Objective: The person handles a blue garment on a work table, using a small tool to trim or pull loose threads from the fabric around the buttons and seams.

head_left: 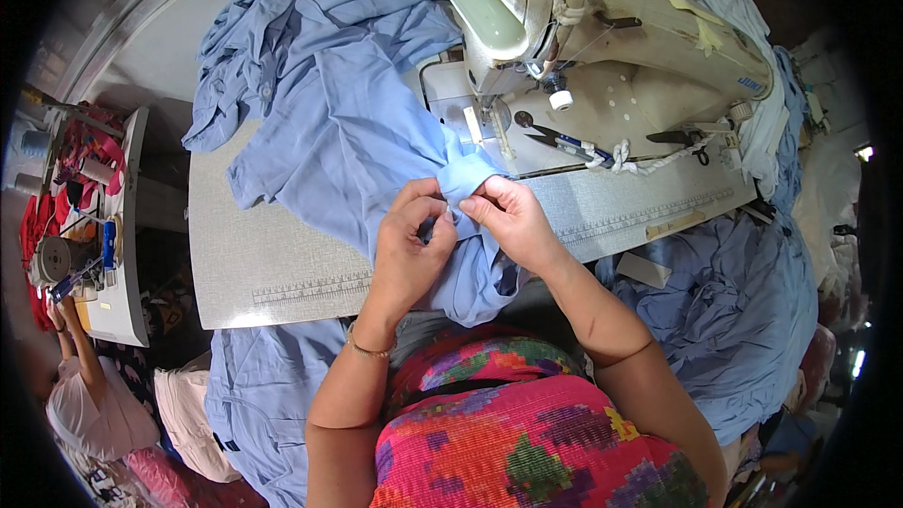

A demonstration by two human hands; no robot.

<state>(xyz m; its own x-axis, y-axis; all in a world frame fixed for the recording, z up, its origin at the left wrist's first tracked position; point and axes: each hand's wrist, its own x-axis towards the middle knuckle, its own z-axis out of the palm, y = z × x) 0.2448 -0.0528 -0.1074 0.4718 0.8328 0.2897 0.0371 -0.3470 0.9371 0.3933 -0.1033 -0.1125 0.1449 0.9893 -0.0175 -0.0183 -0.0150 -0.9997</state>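
While both hands pinch it mid-frame:
cuff (467,176): soft blue cloth band, pointing up-right
left hand (406,246): fingertips pinching fabric
right hand (511,219): thumb-and-finger pinch
machine (602,28): cream, glossy, upper right

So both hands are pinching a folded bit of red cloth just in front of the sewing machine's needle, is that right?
Not quite: the cloth is light blue, not red. The head view shows the left hand and right hand pinching a folded edge of the blue garment just in front of the needle of the cream sewing machine.
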